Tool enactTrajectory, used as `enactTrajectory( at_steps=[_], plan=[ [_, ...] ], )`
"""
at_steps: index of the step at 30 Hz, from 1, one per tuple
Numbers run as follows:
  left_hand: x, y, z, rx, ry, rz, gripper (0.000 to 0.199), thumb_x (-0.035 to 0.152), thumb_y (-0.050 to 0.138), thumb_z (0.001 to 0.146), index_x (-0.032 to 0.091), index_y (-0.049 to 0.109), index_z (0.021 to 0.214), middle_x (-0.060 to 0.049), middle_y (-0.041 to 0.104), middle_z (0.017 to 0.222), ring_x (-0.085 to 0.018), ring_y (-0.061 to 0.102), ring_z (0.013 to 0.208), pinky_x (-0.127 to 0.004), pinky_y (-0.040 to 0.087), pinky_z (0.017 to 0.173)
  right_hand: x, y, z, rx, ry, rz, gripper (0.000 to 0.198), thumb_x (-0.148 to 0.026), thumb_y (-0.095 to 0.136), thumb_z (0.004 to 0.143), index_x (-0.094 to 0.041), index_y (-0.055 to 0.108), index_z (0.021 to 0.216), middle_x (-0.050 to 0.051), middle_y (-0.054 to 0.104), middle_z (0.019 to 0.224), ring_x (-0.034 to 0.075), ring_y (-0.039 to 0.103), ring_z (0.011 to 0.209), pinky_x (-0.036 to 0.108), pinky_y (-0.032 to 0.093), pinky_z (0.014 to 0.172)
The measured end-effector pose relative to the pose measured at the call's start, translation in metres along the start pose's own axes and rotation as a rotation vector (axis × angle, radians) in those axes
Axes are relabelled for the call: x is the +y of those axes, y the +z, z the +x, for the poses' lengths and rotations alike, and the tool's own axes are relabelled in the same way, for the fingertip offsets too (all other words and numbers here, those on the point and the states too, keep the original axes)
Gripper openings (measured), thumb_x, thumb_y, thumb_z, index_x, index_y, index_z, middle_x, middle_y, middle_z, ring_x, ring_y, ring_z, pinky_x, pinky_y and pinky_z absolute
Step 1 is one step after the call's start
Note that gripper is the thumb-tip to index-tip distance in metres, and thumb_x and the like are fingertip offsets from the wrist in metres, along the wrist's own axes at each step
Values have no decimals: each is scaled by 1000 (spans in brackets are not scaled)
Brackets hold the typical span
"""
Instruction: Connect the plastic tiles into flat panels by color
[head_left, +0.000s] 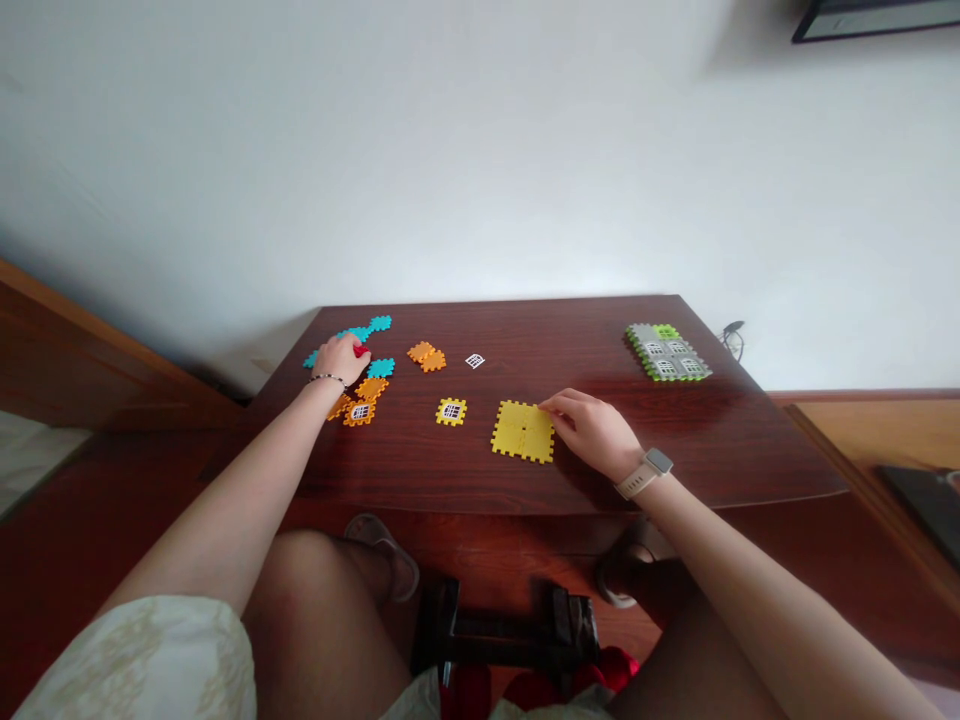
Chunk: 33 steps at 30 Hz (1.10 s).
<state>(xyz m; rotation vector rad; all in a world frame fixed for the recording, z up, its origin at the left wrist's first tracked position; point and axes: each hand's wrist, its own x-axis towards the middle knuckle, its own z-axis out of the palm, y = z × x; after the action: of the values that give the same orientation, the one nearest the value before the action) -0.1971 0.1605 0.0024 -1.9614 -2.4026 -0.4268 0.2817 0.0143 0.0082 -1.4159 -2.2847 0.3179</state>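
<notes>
My left hand (pixel 337 360) is at the far left of the table, its fingers closed around a small red piece (pixel 361 351) that is partly hidden. Turquoise interlocking tiles (pixel 381 368) lie around it, and orange tiles (pixel 372 389) lie just nearer to me. One orange tile (pixel 360 412) has a white window in it. My right hand (pixel 589 425) pinches the right edge of a flat yellow square (pixel 517 428) made of joined tiles with toothed edges. Left of that square lies a single yellow tile (pixel 451 411) with a white window.
Two orange tiles (pixel 427 356) and a loose white window frame (pixel 475 361) lie mid-table. A grey and green panel with windows (pixel 666 352) rests at the back right of the dark wooden table (pixel 540 340). Behind stands a white wall; a black cable (pixel 733 335) hangs past the right edge.
</notes>
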Motion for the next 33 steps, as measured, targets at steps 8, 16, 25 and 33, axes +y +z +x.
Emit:
enactTrajectory(
  at_steps=[8,16,25,33],
  plan=[
    [62,-22,-31,-28,210,-329,29,39,66,95,22,73,117,-7,79,125,-24,74,112,-37,57,104,0,1,2,73,11,128,28,-19,56,101,-24,77,119,8,79,121,25,75,109,38,59,95],
    [206,-27,-144,-82,907,-723,52,28,78,96,27,60,144,-8,70,142,-25,69,130,-44,54,117,-18,7,10,-56,380,1238,50,-52,62,103,-24,62,145,12,77,133,23,78,109,40,63,99],
    [227,14,-164,-128,956,-778,79,44,82,94,32,39,160,-14,54,157,-30,62,140,-47,54,118,-18,6,7,-64,477,1355,40,-28,79,86,-21,73,125,10,80,122,19,77,100,30,63,88],
    [187,35,-76,-10,454,-355,31,27,70,95,20,68,125,-16,71,127,-33,65,124,-51,51,113,-7,11,10,133,671,1331,28,-22,62,88,-23,68,115,8,79,120,18,79,97,30,65,84]
  ],
)
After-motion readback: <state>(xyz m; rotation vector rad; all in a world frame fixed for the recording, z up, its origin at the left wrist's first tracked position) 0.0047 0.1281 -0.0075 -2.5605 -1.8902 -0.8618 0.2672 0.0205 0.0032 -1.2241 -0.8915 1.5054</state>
